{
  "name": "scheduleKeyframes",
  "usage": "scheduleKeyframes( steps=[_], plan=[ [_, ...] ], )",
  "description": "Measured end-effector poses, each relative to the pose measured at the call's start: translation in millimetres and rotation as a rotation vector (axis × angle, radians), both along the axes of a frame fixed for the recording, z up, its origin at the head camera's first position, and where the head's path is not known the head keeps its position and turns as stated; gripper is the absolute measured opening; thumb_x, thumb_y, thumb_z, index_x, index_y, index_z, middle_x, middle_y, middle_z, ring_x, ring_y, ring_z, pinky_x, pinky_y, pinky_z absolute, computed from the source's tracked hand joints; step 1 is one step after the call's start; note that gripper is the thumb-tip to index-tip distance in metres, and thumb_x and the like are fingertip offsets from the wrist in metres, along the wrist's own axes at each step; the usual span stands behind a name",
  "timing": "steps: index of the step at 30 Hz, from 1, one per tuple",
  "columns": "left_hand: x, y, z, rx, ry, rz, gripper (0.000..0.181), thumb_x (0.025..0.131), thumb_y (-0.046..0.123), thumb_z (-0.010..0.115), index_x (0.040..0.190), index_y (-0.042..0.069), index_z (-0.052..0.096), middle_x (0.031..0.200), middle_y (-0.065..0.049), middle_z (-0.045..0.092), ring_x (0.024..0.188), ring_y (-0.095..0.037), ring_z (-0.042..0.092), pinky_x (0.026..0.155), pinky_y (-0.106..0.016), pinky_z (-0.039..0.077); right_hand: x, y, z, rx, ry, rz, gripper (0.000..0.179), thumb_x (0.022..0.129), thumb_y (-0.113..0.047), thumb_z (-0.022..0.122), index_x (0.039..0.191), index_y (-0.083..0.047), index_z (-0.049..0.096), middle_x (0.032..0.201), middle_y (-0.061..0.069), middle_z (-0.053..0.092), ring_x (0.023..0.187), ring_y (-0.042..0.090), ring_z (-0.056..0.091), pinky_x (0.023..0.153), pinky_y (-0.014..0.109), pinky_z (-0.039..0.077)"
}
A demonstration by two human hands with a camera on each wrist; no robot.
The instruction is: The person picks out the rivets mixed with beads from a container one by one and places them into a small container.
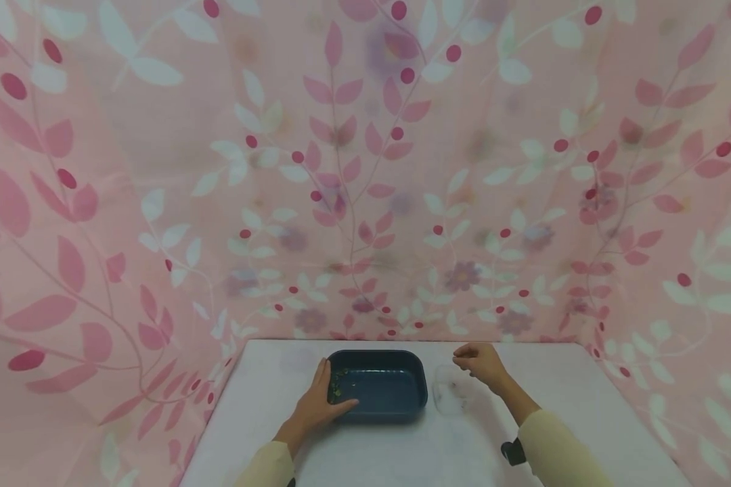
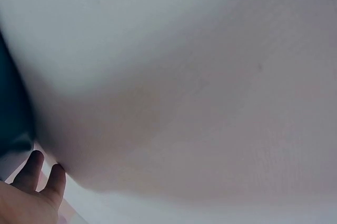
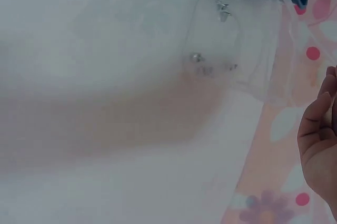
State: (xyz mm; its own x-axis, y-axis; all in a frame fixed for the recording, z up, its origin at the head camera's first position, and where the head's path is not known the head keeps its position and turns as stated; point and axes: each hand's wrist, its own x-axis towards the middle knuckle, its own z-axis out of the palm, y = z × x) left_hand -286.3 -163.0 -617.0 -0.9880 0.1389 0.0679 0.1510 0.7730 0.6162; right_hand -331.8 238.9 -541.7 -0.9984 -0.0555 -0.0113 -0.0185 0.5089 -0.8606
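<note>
A dark blue rectangular dish [image 1: 380,392] stands on the white table, with small green and yellowish bits [image 1: 338,385] along its inner left end. My left hand [image 1: 317,402] holds the dish's left side, fingers along the outside and thumb over the rim near the front corner. To the right is a clear plastic container [image 1: 447,399]; the right wrist view shows several small silvery pieces [image 3: 224,9] in it. Just above its far right part, my right hand [image 1: 481,365] hovers with fingers curled and fingertips together. Anything between those fingertips is too small or hidden to see.
White cloth covers the table [image 1: 268,379]. A pink floral curtain [image 1: 353,203] hangs behind it and along both sides. Beneath the right forearm is a dark strapped device [image 1: 514,452]. The container sits close beside the dish's right wall.
</note>
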Motion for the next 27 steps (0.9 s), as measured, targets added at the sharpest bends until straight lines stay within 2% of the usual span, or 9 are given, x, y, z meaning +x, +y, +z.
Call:
scheduleKeyframes(
  steps=[5, 9, 17, 22, 24, 27],
  plan=[
    [0.5, -2.7, -2.9, 0.005, 0.001, -0.008, 0.123, 0.075, 0.072, 0.069, 0.159, 0.004, 0.011, 0.167, -0.014, 0.009, 0.146, -0.036, 0.034, 0.104, -0.057, 0.043, 6.8, 2.6, -9.6, 0.024, -0.034, 0.007, 0.021, 0.089, -0.013, 0.071, 0.103, 0.003, 0.071, 0.090, 0.010, 0.074, 0.076, 0.017, 0.063, 0.068, 0.036, 0.053],
    [-0.2, -3.1, -3.4, 0.002, -0.016, -0.004, 0.123, 0.075, 0.075, 0.067, 0.159, 0.008, 0.008, 0.168, -0.011, 0.006, 0.147, -0.033, 0.032, 0.106, -0.055, 0.042, 11.3, 2.1, -12.3, 0.009, -0.030, 0.028, 0.022, 0.088, -0.012, 0.073, 0.101, 0.004, 0.070, 0.089, 0.012, 0.074, 0.076, 0.020, 0.064, 0.071, 0.037, 0.054],
    [-1.0, -2.4, -0.4, 0.009, -0.008, -0.010, 0.123, 0.074, 0.076, 0.066, 0.159, 0.008, 0.009, 0.168, -0.011, 0.006, 0.148, -0.032, 0.030, 0.108, -0.055, 0.040, 8.2, 3.3, -20.2, 0.036, -0.041, 0.017, 0.020, 0.089, -0.011, 0.072, 0.102, 0.004, 0.071, 0.091, 0.013, 0.074, 0.076, 0.021, 0.064, 0.077, 0.047, 0.055],
    [-1.7, -2.5, 0.7, 0.007, -0.006, -0.011, 0.123, 0.075, 0.076, 0.066, 0.159, 0.007, 0.009, 0.168, -0.011, 0.006, 0.148, -0.032, 0.030, 0.107, -0.055, 0.041, 5.8, 5.4, -17.8, 0.052, -0.053, 0.010, 0.022, 0.088, -0.018, 0.074, 0.102, -0.001, 0.072, 0.091, 0.007, 0.074, 0.077, 0.017, 0.063, 0.075, 0.046, 0.055],
    [-1.7, -2.3, 0.4, 0.011, -0.006, -0.011, 0.123, 0.075, 0.076, 0.066, 0.159, 0.007, 0.009, 0.167, -0.012, 0.007, 0.148, -0.033, 0.030, 0.107, -0.056, 0.041, 6.3, 5.4, -17.0, 0.048, -0.044, 0.010, 0.023, 0.088, -0.019, 0.074, 0.103, -0.001, 0.071, 0.092, 0.007, 0.074, 0.077, 0.016, 0.063, 0.074, 0.045, 0.055],
    [-1.6, -2.3, -0.9, 0.010, -0.007, -0.010, 0.123, 0.074, 0.075, 0.067, 0.159, 0.007, 0.010, 0.167, -0.013, 0.007, 0.148, -0.033, 0.031, 0.106, -0.056, 0.041, 6.8, 2.3, -16.4, 0.086, 0.038, 0.001, 0.023, 0.088, -0.019, 0.074, 0.103, -0.002, 0.071, 0.095, 0.010, 0.073, 0.079, 0.019, 0.065, 0.073, 0.040, 0.056]
  ],
)
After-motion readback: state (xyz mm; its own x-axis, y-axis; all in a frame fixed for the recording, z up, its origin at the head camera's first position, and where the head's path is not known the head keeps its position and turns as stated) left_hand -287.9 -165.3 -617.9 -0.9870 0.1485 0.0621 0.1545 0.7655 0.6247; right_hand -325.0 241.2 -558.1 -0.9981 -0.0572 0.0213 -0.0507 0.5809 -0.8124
